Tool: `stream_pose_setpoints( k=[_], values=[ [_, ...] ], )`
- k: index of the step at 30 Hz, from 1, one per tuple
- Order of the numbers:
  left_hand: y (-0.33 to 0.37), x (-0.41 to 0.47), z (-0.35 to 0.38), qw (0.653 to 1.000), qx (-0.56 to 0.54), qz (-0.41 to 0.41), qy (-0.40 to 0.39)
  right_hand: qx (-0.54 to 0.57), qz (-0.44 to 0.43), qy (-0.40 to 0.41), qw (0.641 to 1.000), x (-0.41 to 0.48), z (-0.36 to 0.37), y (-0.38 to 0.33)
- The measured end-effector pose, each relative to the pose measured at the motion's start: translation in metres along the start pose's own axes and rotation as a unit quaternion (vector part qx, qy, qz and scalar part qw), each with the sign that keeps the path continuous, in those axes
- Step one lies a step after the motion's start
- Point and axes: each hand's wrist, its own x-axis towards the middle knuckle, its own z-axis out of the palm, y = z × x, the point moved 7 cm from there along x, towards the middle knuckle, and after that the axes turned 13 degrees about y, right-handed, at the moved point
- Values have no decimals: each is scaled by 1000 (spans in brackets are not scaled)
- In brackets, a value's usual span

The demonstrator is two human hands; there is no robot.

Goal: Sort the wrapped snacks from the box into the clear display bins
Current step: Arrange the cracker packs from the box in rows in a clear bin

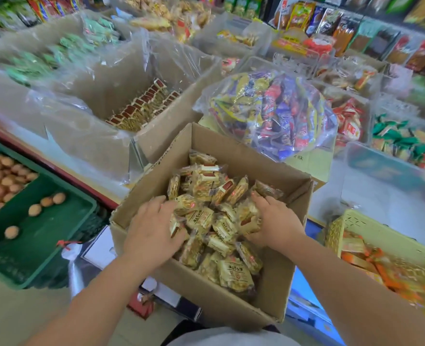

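Head view shows us the wrapped snacks [206, 221], pale yellow packets with red marks, heaped loose in an open cardboard box [231, 310], and both of our hands are down in that heap. Our left hand [154, 228] lies palm down on the pile's left side, its fingers curled in around a few packets. Our right hand [273, 221] faces it from the other side and grips a cluster of packets between curled fingers and thumb. More packets fill the gap between the two hands and lie nearer to us than the wrists. Beyond the left hand stands a larger plastic-lined carton [161, 143] with red-topped packets [141, 106] standing in rows. Beyond the right hand, just past the box's far wall, sits a clear bag of mixed sweets [271, 113] in yellow, red and blue wrappers. Outward of the left hand is a green crate [44, 233] holding eggs [4, 176]. Outward of the right hand we see a yellow basket [356, 223] with orange packets, and further off the clear display bins [386, 168], some holding green and red packs.
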Motion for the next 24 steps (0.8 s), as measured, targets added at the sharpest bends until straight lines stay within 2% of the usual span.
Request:
stream_pose_setpoints(
  k=[3, 5, 7, 9, 11, 14, 18, 21, 23, 24],
  values=[
    [-17, 22, 12, 993, 73, 15, -89, 129, 86, 6, 988, -21, -22, -5],
    [-25, 25, 22, 982, 94, 14, -164, 274, 153, -10, 949, -38, -32, -9],
    [-23, 25, 26, 974, 100, 21, -200, 440, 233, -47, 866, -58, -38, -9],
    [-16, 28, 23, 975, 121, 38, -181, 569, 278, -105, 767, -76, -41, -15],
    [-9, 31, 18, 977, 149, 51, -145, 624, 295, -125, 712, -86, -44, -18],
    [-3, 33, 12, 980, 154, 55, -111, 656, 314, -111, 677, -89, -43, -12],
    [13, 26, -13, 994, 87, 53, -40, 686, 297, -121, 653, -87, -47, -4],
    [30, 18, -38, 998, -65, -14, 18, 700, 268, -132, 649, -81, -53, 5],
    [49, 12, -49, 980, -186, -66, 32, 710, 238, -145, 647, -77, -60, 10],
    [59, 9, -49, 960, -257, -110, 31, 714, 225, -151, 646, -75, -64, 12]
  ],
)
